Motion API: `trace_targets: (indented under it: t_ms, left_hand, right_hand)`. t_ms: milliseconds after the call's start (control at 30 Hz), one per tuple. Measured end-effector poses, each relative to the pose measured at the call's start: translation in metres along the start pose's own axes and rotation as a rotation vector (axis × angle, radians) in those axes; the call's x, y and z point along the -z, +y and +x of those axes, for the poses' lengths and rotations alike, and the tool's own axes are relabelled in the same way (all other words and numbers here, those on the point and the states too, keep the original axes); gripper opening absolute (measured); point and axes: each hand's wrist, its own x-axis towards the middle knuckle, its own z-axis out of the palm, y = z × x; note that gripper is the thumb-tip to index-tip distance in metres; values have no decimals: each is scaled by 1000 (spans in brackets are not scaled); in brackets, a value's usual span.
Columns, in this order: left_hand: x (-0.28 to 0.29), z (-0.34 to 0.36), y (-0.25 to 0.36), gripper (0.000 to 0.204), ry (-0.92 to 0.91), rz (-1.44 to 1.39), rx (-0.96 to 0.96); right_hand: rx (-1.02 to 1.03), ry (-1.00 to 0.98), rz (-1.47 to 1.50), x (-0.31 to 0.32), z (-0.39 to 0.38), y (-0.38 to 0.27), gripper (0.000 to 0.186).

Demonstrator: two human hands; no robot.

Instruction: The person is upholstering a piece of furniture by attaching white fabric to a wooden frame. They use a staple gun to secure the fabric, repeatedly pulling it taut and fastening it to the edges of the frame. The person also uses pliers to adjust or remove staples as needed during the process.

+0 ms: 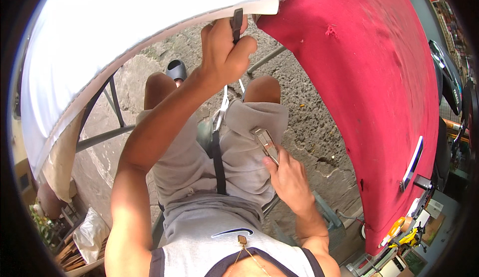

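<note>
My left hand (225, 47) is raised at the corner of a white sheet (149, 7), its fingers closed round a short dark flat piece (237, 26) by the hem. What the fingertips do behind the hem is hidden. Over my right thigh, my right hand (292, 179) grips a silver metal hand tool (266, 144) with a squarish head pointing up and left; its exact kind is unclear. A black strap (217, 162) with a white cord (222, 108) lies between my legs.
Red cloth (344, 67) with a small torn spot hangs at the right; a white-and-black strip (413, 164) lies on it. Dark metal frame bars (105, 137) stand beneath the white sheet. Tools (406, 232) crowd the lower right; a plastic bag (91, 234) sits at lower left.
</note>
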Motion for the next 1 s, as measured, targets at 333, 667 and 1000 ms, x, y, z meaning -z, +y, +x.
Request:
trace_targets:
  t_ms: [333,667,1000]
  left_hand:
    - [9,4,-17,14,-38,190,-342]
    - [20,24,-35,22,-96,219,-496]
    - [19,31,-49,22,-89,179,-568]
  right_hand:
    - [-143,-245,-35,9,12,-12,31]
    - [25,-200,293,2,25,11,40]
    - [448,527,515,10,121,-55,36]
